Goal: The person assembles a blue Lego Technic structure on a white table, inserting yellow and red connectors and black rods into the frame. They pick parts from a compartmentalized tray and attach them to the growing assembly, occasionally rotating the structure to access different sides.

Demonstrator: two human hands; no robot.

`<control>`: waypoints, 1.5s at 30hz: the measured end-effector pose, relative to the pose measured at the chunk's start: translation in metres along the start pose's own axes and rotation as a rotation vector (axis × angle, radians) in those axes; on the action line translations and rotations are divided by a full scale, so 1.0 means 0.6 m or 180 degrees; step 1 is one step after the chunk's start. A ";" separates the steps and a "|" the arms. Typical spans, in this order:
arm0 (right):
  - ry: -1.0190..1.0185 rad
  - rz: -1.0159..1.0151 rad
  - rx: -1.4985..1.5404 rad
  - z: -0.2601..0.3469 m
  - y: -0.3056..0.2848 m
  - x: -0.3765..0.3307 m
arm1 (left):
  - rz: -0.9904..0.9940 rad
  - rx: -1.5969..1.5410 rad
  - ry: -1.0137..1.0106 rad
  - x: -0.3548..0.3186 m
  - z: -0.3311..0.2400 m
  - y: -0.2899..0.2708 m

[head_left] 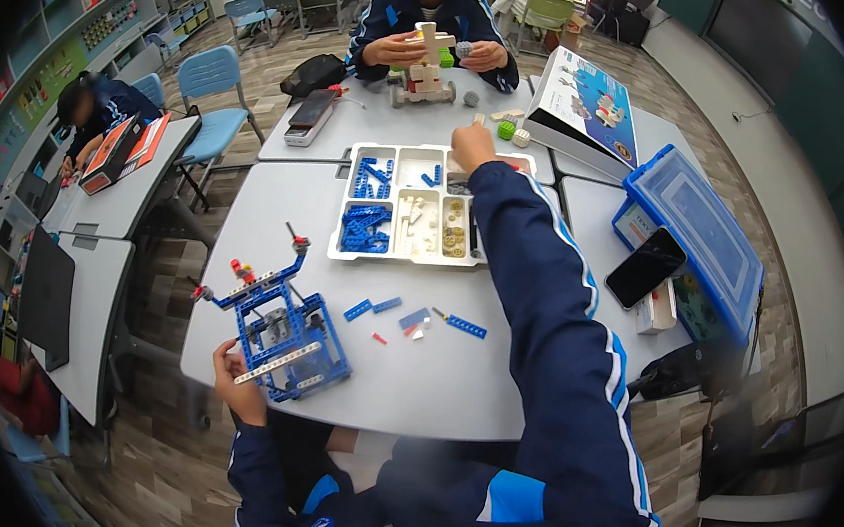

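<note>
At the table's near left edge, my left hand (241, 385) grips the side of a blue building-brick model (285, 337), a frame with white beams, grey parts and red-tipped arms. My right arm stretches far forward, and my right hand (473, 148) is closed above the far right of a white sorting tray (343, 196). A small beige bit shows at its fingertips; whether it is held cannot be made out. Blue beams (366, 230), white pieces and tan gears (455, 242) fill tray compartments. My forearm hides the tray's right side.
Loose blue pieces (467, 326) and a red pin (379, 338) lie before the tray. Opposite, another person holds a beige-and-white model (426, 78). A printed box (586, 112), a blue-lidded bin (697, 242) and a phone (646, 267) stand at right. A grey-white device (311, 118) lies far left.
</note>
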State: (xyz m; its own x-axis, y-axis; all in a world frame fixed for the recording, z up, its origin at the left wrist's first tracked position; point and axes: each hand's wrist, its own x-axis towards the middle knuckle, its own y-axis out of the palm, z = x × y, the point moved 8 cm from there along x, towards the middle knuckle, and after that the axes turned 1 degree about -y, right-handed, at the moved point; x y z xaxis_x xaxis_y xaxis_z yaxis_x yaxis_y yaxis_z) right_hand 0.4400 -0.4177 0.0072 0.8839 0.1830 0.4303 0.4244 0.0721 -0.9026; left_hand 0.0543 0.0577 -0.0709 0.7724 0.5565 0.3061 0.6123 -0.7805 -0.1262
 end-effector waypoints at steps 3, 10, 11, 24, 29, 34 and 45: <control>-0.0324 -0.0651 0.0562 0.029 -0.103 -0.044 | -0.0115 0.0645 0.0072 -0.002 -0.004 -0.006; -0.0787 -0.0135 -0.0540 0.078 -0.281 -0.377 | -0.0307 0.0735 0.0059 -0.007 -0.013 -0.006; -0.0604 -0.0155 -0.0540 0.059 -0.302 -0.422 | -0.0226 0.0706 0.0148 -0.007 -0.017 -0.004; 0.0677 -0.0522 -0.1267 -0.134 -0.318 -0.619 | -0.0109 0.0830 0.0383 -0.005 -0.017 -0.008; 0.1186 -0.0374 -0.1402 -0.176 -0.290 -0.623 | -0.0074 0.0704 0.0198 0.000 -0.003 -0.010; 0.1211 -0.0523 -0.1558 -0.186 -0.288 -0.626 | -0.0161 0.0705 0.0322 -0.004 -0.007 -0.011; 0.1054 -0.0853 -0.0855 -0.069 -0.368 -0.585 | -0.0291 0.0035 -0.0207 0.003 -0.022 -0.033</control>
State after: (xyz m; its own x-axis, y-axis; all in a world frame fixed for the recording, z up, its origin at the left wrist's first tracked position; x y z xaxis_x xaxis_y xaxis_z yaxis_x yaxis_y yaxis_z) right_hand 0.0441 -0.5387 0.0561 0.7333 -0.1314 0.6671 0.6421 -0.1889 -0.7430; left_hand 0.0413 0.0707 -0.0552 0.7223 0.6429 0.2549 0.6823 -0.7226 -0.1109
